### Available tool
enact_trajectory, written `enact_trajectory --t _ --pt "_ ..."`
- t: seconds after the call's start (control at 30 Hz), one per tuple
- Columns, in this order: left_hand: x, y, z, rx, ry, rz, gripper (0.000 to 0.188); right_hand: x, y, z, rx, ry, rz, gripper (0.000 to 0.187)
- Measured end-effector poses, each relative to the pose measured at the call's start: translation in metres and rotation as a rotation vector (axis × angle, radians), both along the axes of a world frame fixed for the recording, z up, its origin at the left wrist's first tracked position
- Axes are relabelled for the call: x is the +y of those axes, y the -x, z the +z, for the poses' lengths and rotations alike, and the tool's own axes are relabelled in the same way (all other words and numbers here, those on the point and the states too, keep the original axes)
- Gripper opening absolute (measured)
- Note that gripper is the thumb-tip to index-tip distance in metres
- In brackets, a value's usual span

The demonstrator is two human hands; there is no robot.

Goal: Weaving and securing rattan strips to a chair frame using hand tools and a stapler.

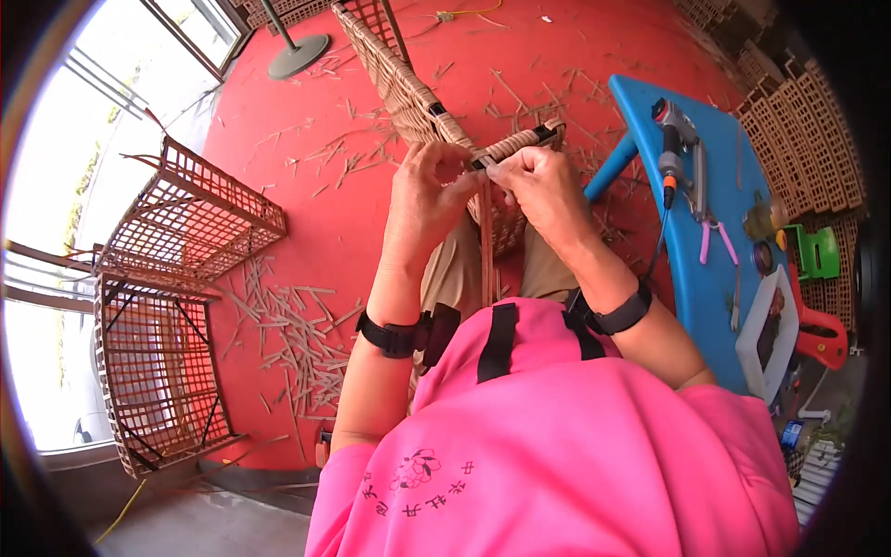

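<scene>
A woven wicker furniture piece point(394, 93) with a dark frame stands before me, running from the far middle to between my knees. Strips are wrapped around its short bar point(513, 144), leaving black frame bare in places. My left hand point(422, 200) is closed at the corner, thumb and index finger curled to the bar. My right hand point(546, 190) pinches a flat brown wicker strip point(486, 241) against the same bar; the strip's length hangs down toward my lap. The fingers partly hide the strip's end, and what the left fingertips pinch is hidden.
A blue table point(691, 306) at right bears a staple gun point(687, 153), pink-handled pliers point(716, 241) and a white tray point(770, 325). Woven frames point(167, 362) stand at left. Cut strips point(297, 348) litter the red floor. Woven panels point(803, 139) are stacked at far right.
</scene>
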State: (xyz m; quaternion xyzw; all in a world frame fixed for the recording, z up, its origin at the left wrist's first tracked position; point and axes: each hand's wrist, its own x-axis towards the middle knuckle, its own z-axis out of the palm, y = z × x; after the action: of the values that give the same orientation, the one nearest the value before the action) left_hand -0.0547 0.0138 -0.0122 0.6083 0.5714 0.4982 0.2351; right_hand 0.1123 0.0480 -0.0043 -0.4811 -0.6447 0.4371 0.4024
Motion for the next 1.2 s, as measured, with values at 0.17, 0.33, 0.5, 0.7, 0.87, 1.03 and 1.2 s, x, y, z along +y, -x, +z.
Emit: enact_trajectory --t 0.17,0.33,0.5,0.7,0.87,1.03,1.2 --pt "0.000 0.002 0.002 0.001 0.007 0.004 0.027 -0.008 0.011 0.013 -0.168 -0.161 -0.075 0.019" --pt "0.000 0.001 0.003 -0.012 0.007 0.007 0.028 0.002 0.006 0.004 -0.256 -0.311 -0.075 0.019" --pt "0.000 0.002 0.000 -0.051 0.055 -0.053 0.029 -0.004 0.000 0.011 -0.052 -0.048 0.056 0.019" --pt "-0.015 0.008 -0.013 -0.234 0.066 -0.139 0.029 -0.015 0.006 -0.016 -0.029 -0.147 -0.049 0.023" --pt "-0.049 0.004 -0.001 -0.235 0.198 -0.181 0.022 -0.043 0.001 0.001 -0.029 -0.045 0.004 0.022" --pt "-0.052 -0.011 -0.004 -0.252 0.120 -0.105 0.020 -0.038 -0.005 -0.006 0.034 -0.076 -0.005 0.021" --pt "-0.032 -0.020 -0.004 -0.280 0.099 -0.028 0.013 -0.026 -0.005 -0.005 0.060 -0.090 0.139 0.015"
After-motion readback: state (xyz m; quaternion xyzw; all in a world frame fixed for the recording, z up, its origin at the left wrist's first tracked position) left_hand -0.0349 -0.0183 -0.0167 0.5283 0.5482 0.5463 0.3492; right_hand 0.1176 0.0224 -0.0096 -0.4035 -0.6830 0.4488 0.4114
